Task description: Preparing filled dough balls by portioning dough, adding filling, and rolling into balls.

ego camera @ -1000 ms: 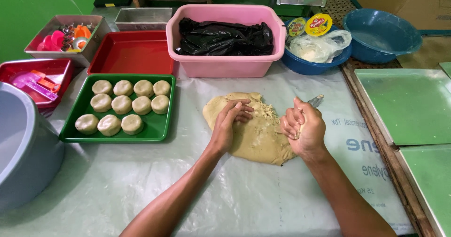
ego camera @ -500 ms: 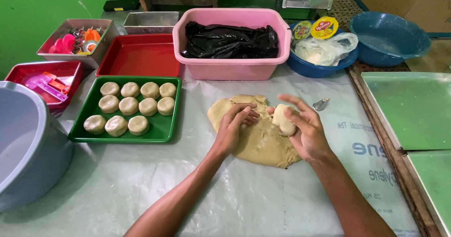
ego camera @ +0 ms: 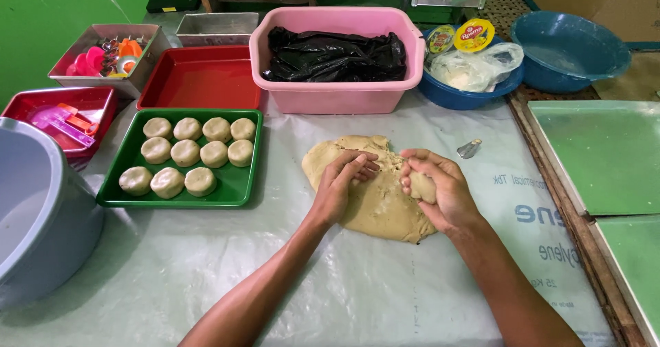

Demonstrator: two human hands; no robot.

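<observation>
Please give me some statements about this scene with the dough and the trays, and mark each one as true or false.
1. The green tray holds ten dough rounds. True.
2. The right hand is empty. False: it cups a small piece of dough.
3. The left hand rests on the big dough mass. True.
4. The red tray is full of dough rounds. False: nothing lies in it.
5. The pink tub holds a black plastic bag. True.
6. The small metal cutter lies inside the green tray. False: it lies on the plastic sheet, right of the dough.
</observation>
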